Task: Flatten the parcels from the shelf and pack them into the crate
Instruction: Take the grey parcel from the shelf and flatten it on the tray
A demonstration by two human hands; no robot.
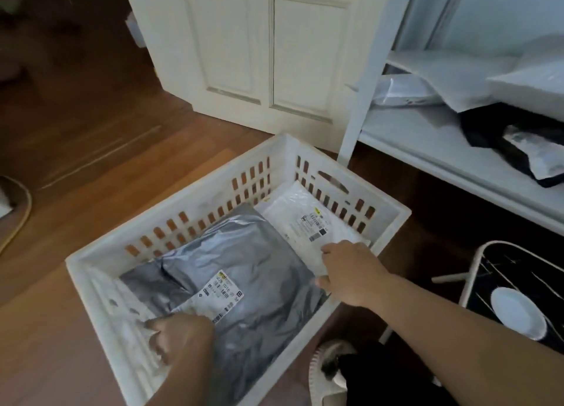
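At the centre of the frame stands a white slotted crate [189,216] on a wooden floor [91,149]. Inside it lies a grey parcel [244,271], flat, label upward, covering most of the crate's bottom. Beyond it, toward the crate's upper right corner, lies a white parcel [305,219], also label upward, its lower edge overlapped by the grey one. Along the crate's lower left inner wall, further white wrapping shows beneath the grey parcel; what it is cannot be told.

Left hand [178,335], lower centre of the frame: fingers curled at the lower left edge of the grey parcel, gripping that edge. Right hand [351,272], right of centre: reaches over the crate's right rim, fingers bent down onto the right edge of the grey parcel where it meets the white one; whether it pinches or merely presses cannot be told.

Upper right of the frame: a white shelf [427,140] carrying more parcels, white ones [457,78] and a black one [518,143]. Upper centre: a white panelled door [259,54]
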